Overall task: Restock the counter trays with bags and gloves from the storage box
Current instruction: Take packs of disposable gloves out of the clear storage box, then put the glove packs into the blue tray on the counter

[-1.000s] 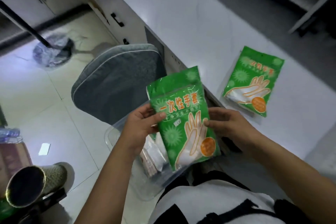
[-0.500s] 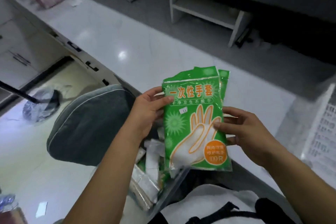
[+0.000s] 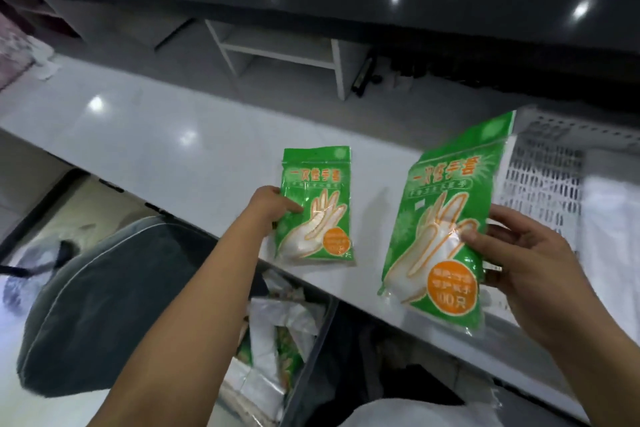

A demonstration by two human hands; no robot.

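- Left hand (image 3: 268,206), centre of frame: fingers closed on the left edge of a green glove packet (image 3: 317,206), thumb on its face. Packet lies flat on the white table (image 3: 138,135), near the table's front edge.
- Right hand (image 3: 530,260), right of frame: fingers gripping a second green glove packet (image 3: 446,229) by its right edge, thumb on the front. This packet is held up off the table, tilted with its top leaning to the right.
- The two packets are apart, bare table between them. Both carry a white-and-orange hand drawing and an orange disc at lower right; print is blurred on the held one.
- White perforated tray (image 3: 540,184) at right of frame on the table, behind the raised packet and the right hand. Contents cannot be made out.
- Clear storage box (image 3: 311,350) at bottom centre, below the table edge, holding white and green packets crowded together.
- Grey cushioned chair (image 3: 104,305) at lower left, beside the box.
- White open shelf unit (image 3: 284,52) at upper centre, beyond the table.
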